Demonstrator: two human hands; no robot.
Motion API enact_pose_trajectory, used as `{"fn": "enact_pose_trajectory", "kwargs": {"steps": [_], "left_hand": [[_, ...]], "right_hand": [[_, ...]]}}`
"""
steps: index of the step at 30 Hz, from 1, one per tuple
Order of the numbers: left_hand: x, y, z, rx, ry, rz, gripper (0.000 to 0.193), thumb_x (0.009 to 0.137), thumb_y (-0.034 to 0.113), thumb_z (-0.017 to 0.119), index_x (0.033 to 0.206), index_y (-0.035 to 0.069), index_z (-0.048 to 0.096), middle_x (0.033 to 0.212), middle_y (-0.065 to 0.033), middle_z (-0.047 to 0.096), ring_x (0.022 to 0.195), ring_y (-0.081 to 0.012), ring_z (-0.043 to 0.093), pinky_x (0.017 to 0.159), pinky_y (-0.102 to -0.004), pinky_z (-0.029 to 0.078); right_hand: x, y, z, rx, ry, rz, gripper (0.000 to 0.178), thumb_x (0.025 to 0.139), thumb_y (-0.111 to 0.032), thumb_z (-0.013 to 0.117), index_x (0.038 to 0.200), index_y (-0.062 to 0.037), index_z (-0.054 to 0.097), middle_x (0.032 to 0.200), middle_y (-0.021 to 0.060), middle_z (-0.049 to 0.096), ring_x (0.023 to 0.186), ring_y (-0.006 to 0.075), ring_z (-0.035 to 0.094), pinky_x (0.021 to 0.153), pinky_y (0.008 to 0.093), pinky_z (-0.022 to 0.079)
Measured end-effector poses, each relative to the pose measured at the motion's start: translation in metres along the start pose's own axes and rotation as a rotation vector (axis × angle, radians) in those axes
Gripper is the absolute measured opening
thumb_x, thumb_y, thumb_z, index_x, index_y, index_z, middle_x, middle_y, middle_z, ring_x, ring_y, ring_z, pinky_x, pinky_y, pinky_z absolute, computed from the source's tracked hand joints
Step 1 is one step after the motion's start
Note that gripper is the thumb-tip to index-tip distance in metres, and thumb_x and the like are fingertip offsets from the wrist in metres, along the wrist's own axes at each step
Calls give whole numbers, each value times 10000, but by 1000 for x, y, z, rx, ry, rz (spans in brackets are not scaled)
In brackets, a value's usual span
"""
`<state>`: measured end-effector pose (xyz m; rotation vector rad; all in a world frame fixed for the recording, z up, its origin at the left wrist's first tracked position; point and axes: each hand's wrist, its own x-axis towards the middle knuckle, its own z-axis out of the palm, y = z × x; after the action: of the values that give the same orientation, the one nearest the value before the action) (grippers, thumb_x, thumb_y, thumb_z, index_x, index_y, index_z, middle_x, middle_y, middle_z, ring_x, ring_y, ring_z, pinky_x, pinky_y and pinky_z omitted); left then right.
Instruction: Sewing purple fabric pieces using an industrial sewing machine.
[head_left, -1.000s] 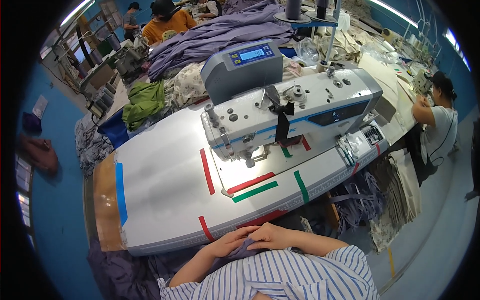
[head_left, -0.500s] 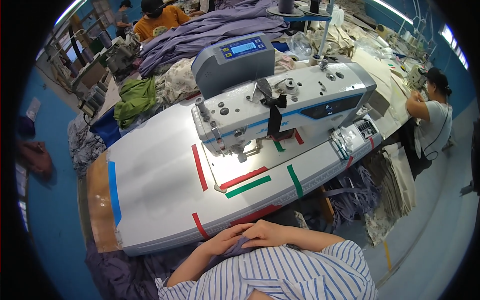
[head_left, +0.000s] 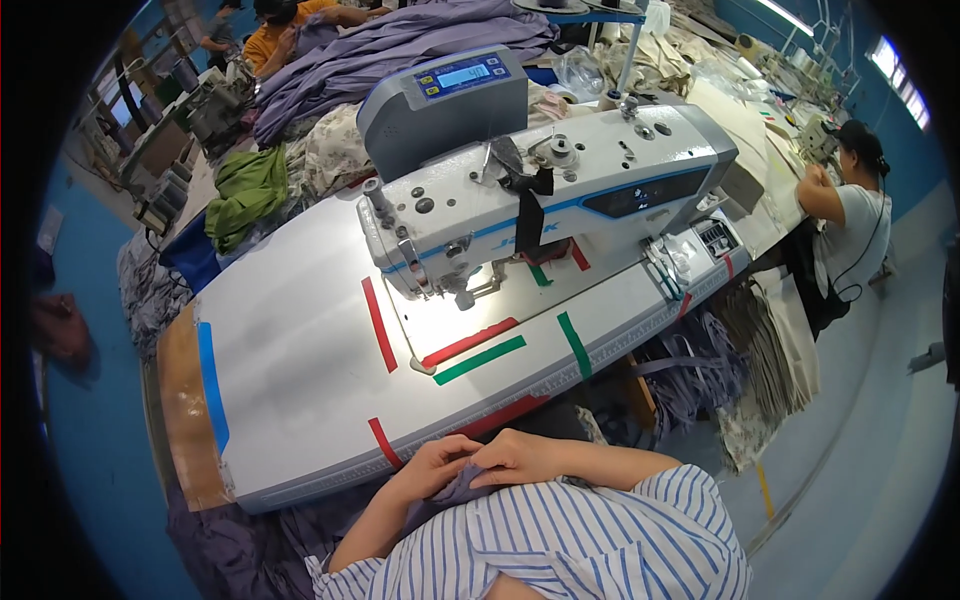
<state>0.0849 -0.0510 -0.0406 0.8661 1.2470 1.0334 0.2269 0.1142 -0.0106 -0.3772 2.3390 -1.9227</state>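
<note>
Just off the front edge of the sewing table (head_left: 290, 400), both my hands come together over purple fabric (head_left: 459, 487). My left hand (head_left: 436, 466) has its fingers bent and closed on the cloth. Beside it, touching at the fingertips, my right hand (head_left: 518, 459) pinches the same cloth. More purple fabric (head_left: 235, 545) hangs down at the lower left, below the table edge. A white sewing machine (head_left: 560, 200) stands beyond my hands with its lamp lit over the needle area. No cloth shows under its needle.
Red tape (head_left: 378, 325) and green tape (head_left: 480, 360) mark the tabletop. Purple strips (head_left: 700, 365) and grey cloth pieces (head_left: 765, 340) hang at the right. Green cloth (head_left: 245, 195) and a purple fabric heap (head_left: 400, 50) lie behind. Co-workers sit at the right (head_left: 850, 210) and far left.
The whole view has shifted slightly, so the machine sits further left and higher. My fingers have moved a little on the purple fabric. The co-worker in orange has raised some purple cloth.
</note>
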Motion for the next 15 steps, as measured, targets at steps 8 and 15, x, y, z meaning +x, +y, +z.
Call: {"fn": "enact_pose_trajectory", "kwargs": {"steps": [8, 15], "left_hand": [[-18, 8, -11, -35, 300, 141, 92, 813, -55, 624, 893, -14, 643, 869, -29, 584, 787, -78, 562, 695, -203, 452], [-32, 49, -7, 612, 466, 155, 198, 656, 65, 798, 803, 21, 673, 658, -62, 554, 606, -155, 550, 554, -273, 421]], "right_hand": [[-6, -3, 11, 36, 117, 35, 179, 874, -150, 630, 855, 26, 599, 698, 157, 596, 600, 243, 604, 572, 294, 457], [0, 21, 7, -245, 363, -32, 173, 841, -136, 663, 959, -13, 636, 809, 169, 626, 705, 302, 637, 632, 333, 500]]}}
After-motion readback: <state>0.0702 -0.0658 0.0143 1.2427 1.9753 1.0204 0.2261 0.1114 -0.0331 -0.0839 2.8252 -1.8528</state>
